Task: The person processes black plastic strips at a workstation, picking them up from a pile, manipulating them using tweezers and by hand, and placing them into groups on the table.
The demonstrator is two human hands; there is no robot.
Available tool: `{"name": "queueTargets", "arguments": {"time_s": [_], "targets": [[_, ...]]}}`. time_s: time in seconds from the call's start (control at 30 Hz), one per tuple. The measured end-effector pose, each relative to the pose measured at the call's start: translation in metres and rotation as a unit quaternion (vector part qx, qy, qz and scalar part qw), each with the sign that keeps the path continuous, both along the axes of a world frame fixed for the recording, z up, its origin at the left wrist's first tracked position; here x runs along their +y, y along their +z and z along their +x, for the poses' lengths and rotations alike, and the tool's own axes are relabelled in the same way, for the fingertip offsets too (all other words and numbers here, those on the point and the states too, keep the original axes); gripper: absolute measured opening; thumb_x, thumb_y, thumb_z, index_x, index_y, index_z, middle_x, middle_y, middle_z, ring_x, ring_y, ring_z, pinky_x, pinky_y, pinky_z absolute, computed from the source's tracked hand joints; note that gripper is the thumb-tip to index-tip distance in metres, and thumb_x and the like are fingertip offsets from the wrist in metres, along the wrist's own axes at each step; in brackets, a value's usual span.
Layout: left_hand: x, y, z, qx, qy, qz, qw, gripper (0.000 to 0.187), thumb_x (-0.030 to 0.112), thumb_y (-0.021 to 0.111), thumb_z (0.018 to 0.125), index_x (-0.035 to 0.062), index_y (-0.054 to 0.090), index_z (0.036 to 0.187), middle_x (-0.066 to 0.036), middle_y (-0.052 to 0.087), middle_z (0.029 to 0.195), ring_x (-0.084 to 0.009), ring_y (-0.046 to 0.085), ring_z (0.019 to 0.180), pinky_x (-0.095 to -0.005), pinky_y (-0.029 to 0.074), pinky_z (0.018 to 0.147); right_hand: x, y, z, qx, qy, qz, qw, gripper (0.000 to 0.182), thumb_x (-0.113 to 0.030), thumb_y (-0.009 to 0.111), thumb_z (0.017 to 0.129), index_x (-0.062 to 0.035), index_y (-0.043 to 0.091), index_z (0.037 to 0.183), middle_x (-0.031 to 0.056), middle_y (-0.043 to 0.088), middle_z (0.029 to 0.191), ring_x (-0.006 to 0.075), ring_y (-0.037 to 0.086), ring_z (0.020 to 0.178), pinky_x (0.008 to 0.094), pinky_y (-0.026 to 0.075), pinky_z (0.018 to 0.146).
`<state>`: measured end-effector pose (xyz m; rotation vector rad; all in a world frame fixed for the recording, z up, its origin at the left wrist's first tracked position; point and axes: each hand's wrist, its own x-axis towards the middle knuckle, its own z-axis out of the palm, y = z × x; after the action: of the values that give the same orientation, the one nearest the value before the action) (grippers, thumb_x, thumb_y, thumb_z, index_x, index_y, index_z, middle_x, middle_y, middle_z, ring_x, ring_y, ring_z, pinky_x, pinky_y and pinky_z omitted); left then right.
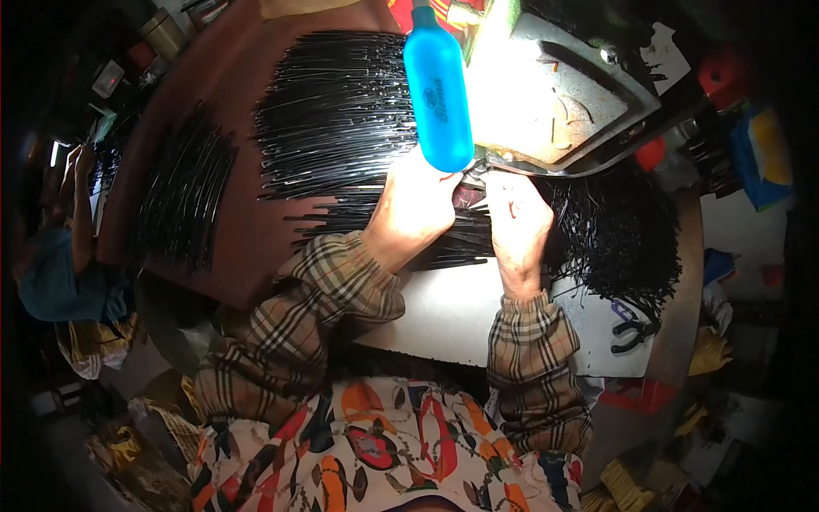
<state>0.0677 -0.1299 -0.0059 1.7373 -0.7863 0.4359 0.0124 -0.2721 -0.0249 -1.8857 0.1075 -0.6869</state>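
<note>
My left hand point(409, 209) is closed at the front edge of a metal machine point(589, 158), its fingertips partly hidden behind a hanging blue lamp shade point(439, 98). Just to its right, my right hand point(520, 222) is closed, with its fingers pinched together. Between the two sits a small metal part point(476, 175) of the machine. Glare and the lamp hide whatever the fingers pinch. Thin black cables point(337, 111) lie in a wide layer to the left, and some of them point(461, 243) pass below my hands. A dense pile of black cables point(618, 230) lies by my right hand.
Another bundle of black cables point(183, 196) lies on the brown table surface point(256, 247) at left. Dark-handled pliers point(633, 333) rest at the right of the pale board point(426, 316). Another person's arm point(81, 205) shows at far left. A red box point(640, 395) stands below the table edge.
</note>
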Motion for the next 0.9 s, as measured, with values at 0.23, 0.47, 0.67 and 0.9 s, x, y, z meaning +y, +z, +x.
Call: {"name": "queueTargets", "arguments": {"time_s": [0.23, 0.47, 0.67, 0.9], "targets": [[-0.001, 0.009, -0.008, 0.054, -0.041, -0.033, 0.997, 0.031, -0.017, 0.056, 0.072, -0.0039, 0.064, 0.099, -0.012, 0.053, 0.080, -0.0212, 0.054, 0.071, -0.0291, 0.045, 0.065, -0.003, -0.006, 0.002, -0.012, 0.000, 0.004, 1.000, 0.012, -0.006, 0.065, 0.088, 0.0020, 0.068, 0.096, 0.0017, 0.063, 0.072, 0.0037, 0.048, 0.058, 0.0211, 0.041, 0.052], [-0.002, 0.004, -0.005, 0.050, -0.055, -0.030, 0.997, 0.034, -0.019, 0.054, 0.069, -0.0055, 0.060, 0.099, -0.014, 0.052, 0.084, -0.0235, 0.054, 0.076, -0.0303, 0.045, 0.070, -0.006, 0.000, 0.001, 0.008, -0.012, -0.051, 0.999, 0.013, -0.006, 0.065, 0.088, 0.0030, 0.068, 0.096, 0.0020, 0.063, 0.071, 0.0048, 0.048, 0.058, 0.0216, 0.042, 0.054], [0.003, 0.005, -0.004, 0.032, -0.032, 0.035, 0.998, 0.033, -0.007, 0.058, 0.069, 0.0020, 0.061, 0.100, -0.018, 0.057, 0.089, -0.0374, 0.057, 0.080, -0.0414, 0.048, 0.072, -0.011, 0.001, -0.002, 0.034, 0.005, -0.039, 0.999, 0.013, -0.007, 0.065, 0.088, 0.0033, 0.067, 0.095, -0.0011, 0.058, 0.067, 0.0036, 0.045, 0.058, 0.0207, 0.038, 0.052], [0.000, -0.004, 0.004, 0.019, -0.084, -0.069, 0.994, 0.032, -0.008, 0.055, 0.067, 0.0025, 0.062, 0.097, -0.017, 0.055, 0.084, -0.0330, 0.056, 0.074, -0.0376, 0.047, 0.068, -0.006, 0.007, -0.003, 0.025, 0.006, -0.005, 1.000, 0.011, -0.007, 0.065, 0.088, 0.0019, 0.068, 0.095, -0.0033, 0.056, 0.065, 0.0023, 0.044, 0.058, 0.0196, 0.037, 0.052]]}}
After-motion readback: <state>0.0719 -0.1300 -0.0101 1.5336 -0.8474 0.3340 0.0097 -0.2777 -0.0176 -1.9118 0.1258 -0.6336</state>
